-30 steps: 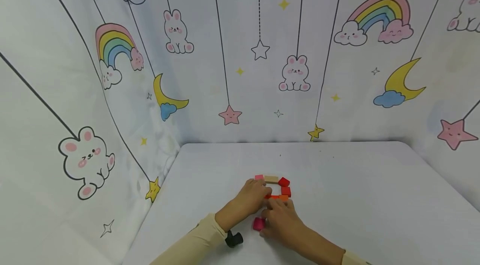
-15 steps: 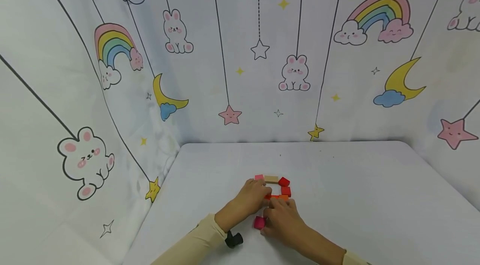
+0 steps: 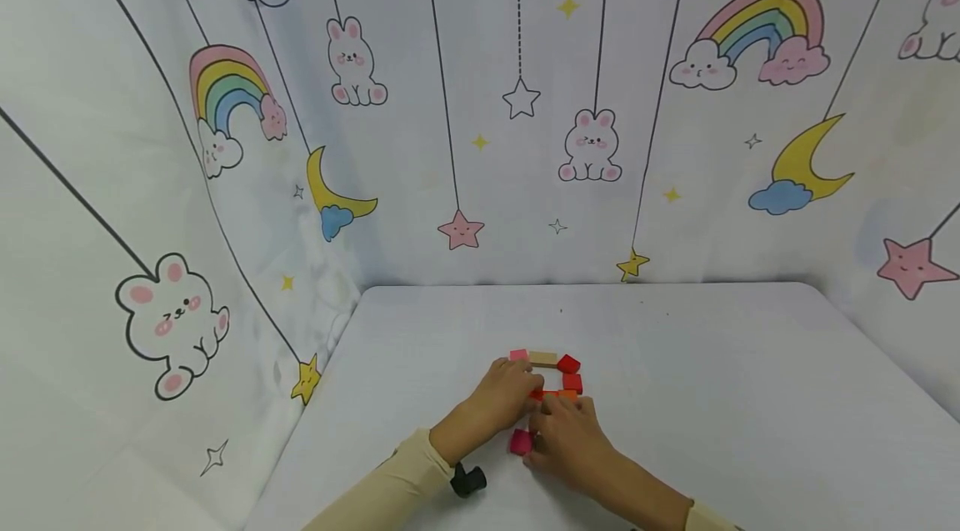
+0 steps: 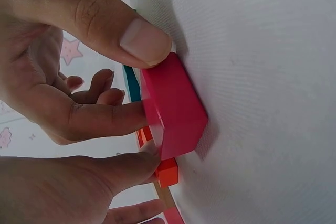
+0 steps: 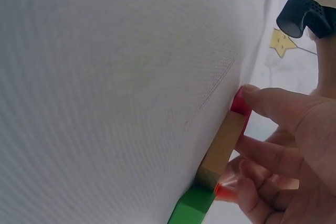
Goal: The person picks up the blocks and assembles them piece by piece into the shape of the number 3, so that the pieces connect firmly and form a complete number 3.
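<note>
A crimson pentagonal block point(image 4: 176, 106) lies on the white table, pinched between thumb and index finger of my right hand point(image 3: 570, 435). The right wrist view shows a bare-wood block point(image 5: 223, 142) against it, followed by a green block point(image 5: 193, 205). My left hand point(image 3: 501, 392) reaches over the near left side of a ring of blocks. Its thumb and index finger lie on either side of an orange block point(image 4: 168, 172), the thumb's tip beside the crimson block. The left hand partly hides the ring's left side.
A pink block point(image 3: 518, 355), a tan block point(image 3: 543, 359), a red pentagonal block point(image 3: 568, 364) and a red block point(image 3: 572, 383) form the far and right sides of the ring. A black wrist camera point(image 3: 468, 481) sits at the left wrist. A patterned cloth stands behind the table.
The crimson block has slid slightly away from me, toward the ring, with my right hand moving along. My left hand and the ring's blocks have stayed in place.
</note>
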### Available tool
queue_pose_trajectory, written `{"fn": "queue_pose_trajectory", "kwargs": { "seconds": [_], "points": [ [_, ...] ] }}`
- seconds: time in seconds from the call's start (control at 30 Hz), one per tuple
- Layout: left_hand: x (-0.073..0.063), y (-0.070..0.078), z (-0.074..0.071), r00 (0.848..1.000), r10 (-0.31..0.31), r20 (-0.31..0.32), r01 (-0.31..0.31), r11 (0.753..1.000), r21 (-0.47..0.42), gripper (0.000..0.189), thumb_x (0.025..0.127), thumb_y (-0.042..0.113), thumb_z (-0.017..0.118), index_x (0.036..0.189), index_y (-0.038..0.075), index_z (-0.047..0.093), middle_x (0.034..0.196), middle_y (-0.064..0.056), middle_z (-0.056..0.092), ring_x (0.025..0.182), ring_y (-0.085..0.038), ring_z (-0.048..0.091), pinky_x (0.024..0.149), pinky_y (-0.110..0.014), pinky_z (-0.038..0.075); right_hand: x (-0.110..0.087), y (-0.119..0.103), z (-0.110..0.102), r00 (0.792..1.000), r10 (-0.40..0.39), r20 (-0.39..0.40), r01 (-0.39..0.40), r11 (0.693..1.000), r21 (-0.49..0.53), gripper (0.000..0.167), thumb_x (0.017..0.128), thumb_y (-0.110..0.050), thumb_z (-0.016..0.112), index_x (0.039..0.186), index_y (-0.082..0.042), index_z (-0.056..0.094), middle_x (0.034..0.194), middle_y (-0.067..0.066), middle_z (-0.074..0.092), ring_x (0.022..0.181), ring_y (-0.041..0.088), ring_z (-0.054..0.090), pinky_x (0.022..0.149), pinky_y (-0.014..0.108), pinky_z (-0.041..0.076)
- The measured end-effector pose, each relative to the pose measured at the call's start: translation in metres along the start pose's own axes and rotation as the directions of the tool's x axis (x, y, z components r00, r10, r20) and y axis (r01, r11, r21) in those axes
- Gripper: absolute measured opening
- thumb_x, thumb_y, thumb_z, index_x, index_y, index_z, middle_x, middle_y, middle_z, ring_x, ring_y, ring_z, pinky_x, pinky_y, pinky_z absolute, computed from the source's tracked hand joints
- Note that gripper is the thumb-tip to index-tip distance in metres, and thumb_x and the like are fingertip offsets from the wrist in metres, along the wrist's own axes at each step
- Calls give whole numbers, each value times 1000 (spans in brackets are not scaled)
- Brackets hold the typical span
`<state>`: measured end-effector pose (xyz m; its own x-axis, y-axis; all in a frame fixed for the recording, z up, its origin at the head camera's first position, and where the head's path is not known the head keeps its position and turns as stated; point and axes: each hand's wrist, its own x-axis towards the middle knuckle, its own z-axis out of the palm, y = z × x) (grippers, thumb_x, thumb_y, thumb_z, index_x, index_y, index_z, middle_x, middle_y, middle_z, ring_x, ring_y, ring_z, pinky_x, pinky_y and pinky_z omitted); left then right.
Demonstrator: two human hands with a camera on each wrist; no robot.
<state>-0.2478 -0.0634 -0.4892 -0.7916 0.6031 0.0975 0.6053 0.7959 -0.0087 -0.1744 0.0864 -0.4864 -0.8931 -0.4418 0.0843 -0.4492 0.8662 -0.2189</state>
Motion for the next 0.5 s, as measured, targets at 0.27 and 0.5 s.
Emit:
{"fn": "queue_pose_trajectory", "kwargs": {
  "seconds": [0.27,0.5],
  "points": [
    [-1,2,-3,1000,-15,10,15,1000,-10,16,95,32,80,110,26,78,117,6,75,122,-15,65,111,-44,49,1,2,1,1000,4,6,-4,1000,3,37,75,-46,94,93,-20,74,91,-7,52,95,17,53,86,54,40],
    [0,1,-3,1000,-17,11,17,1000,-18,15,95,32,80,109,26,78,115,5,75,122,-15,64,111,-46,49,3,1,2,999,30,27,-30,1000,-7,38,74,-44,95,94,-19,75,91,-6,53,94,17,52,87,54,39]
  ]
}}
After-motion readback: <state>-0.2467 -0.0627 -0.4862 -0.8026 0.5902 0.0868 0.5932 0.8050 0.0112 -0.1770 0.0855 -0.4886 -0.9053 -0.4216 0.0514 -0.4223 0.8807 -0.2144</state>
